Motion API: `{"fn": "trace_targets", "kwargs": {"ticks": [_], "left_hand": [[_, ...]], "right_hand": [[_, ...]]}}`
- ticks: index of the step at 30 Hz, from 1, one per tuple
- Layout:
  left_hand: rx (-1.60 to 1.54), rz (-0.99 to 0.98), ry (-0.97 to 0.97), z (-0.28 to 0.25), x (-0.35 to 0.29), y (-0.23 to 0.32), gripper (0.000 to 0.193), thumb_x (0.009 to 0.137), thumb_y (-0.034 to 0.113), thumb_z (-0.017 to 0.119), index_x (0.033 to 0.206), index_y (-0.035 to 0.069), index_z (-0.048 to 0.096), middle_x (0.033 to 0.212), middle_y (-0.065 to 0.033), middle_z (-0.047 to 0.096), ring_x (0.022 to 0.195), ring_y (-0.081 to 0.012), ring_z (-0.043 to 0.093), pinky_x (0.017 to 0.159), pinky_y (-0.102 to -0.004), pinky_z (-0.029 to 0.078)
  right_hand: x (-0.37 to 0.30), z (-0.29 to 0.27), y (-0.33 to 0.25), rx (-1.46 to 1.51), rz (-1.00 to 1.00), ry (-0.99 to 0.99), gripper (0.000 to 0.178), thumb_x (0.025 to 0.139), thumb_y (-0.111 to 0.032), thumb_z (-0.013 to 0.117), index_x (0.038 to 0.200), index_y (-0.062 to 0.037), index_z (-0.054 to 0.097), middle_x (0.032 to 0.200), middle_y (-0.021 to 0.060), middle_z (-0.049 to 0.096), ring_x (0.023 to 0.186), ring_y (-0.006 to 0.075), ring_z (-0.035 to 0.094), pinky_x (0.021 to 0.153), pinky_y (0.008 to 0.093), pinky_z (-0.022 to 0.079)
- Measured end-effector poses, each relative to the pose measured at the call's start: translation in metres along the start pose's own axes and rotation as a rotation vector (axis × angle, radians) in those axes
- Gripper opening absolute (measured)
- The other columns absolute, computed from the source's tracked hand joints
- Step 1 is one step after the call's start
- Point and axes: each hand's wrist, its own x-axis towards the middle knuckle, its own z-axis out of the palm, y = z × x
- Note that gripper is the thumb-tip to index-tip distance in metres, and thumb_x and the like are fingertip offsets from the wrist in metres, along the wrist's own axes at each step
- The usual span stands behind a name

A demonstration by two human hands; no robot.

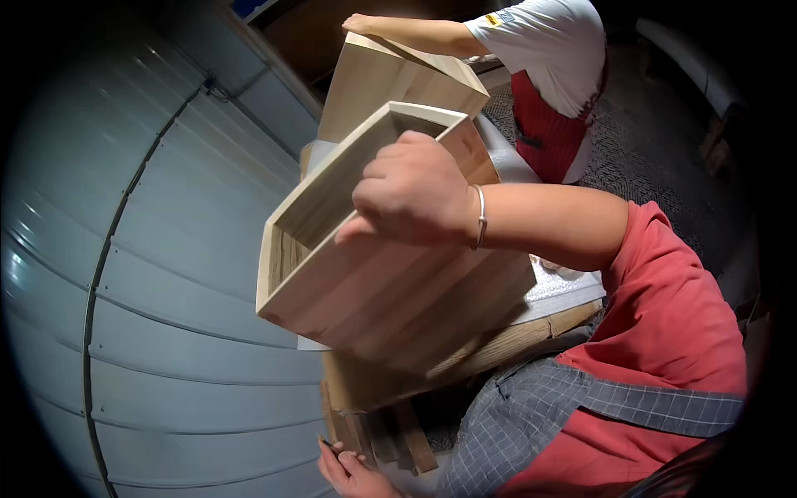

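An open pale wooden box stands tilted on a padded bench, its hollow side turned up and to the left. My right hand is closed over the near rim of the box, thumb outside, the other fingers partly hidden on the inner side. Low in the picture, my left hand pinches a thin dark pencil with a light tip, apart from the box. Behind stands a second pale wooden box, with a co-worker's hand on its top edge.
White foam sheeting and brown cardboard lie under the box. Wooden slats stand below the bench. A grey panelled wall rises on the left. The co-worker in a white shirt stands at the far right side.
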Motion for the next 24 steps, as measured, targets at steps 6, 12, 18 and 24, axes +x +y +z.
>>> {"fn": "trace_targets", "kwargs": {"ticks": [6,12,18,24], "left_hand": [[-0.008,0.059,-0.117,-0.004,0.004,-0.018,0.040,0.093,0.012,0.055,0.129,-0.005,0.062,0.116,-0.0241,0.063,0.101,-0.0376,0.060,0.087,-0.0424,0.048],[-0.208,0.090,-0.180,0.002,0.020,-0.023,0.042,0.094,0.013,0.053,0.130,-0.008,0.059,0.114,-0.0241,0.063,0.101,-0.0373,0.057,0.092,-0.0449,0.046],[-0.240,0.203,-0.175,0.005,0.025,-0.021,0.042,0.094,0.011,0.054,0.128,-0.012,0.058,0.106,-0.0226,0.062,0.085,-0.0294,0.058,0.074,-0.0372,0.050],[-0.113,0.261,-0.113,-0.009,0.013,0.009,0.040,0.095,0.013,0.053,0.127,-0.011,0.059,0.117,-0.0254,0.061,0.090,-0.0361,0.060,0.081,-0.0439,0.050]], "right_hand": [[-0.112,-0.052,-0.043,-0.162,0.153,0.017,0.036,0.080,-0.051,0.074,0.083,-0.0169,0.063,0.077,-0.0035,0.058,0.074,0.0171,0.056,0.076,0.0316,0.039],[-0.128,-0.065,-0.077,-0.157,0.107,0.043,0.038,0.080,-0.051,0.073,0.092,-0.0159,0.067,0.087,-0.0030,0.064,0.081,0.0163,0.060,0.082,0.0320,0.042],[-0.143,-0.080,-0.095,-0.203,0.108,0.063,0.036,0.084,-0.051,0.069,0.090,-0.0161,0.064,0.086,-0.0036,0.061,0.085,0.0145,0.059,0.087,0.0329,0.041],[-0.156,-0.087,-0.099,-0.182,0.108,0.070,0.034,0.086,-0.049,0.068,0.094,-0.0154,0.064,0.088,-0.0030,0.061,0.086,0.0153,0.059,0.086,0.0325,0.041]]}}
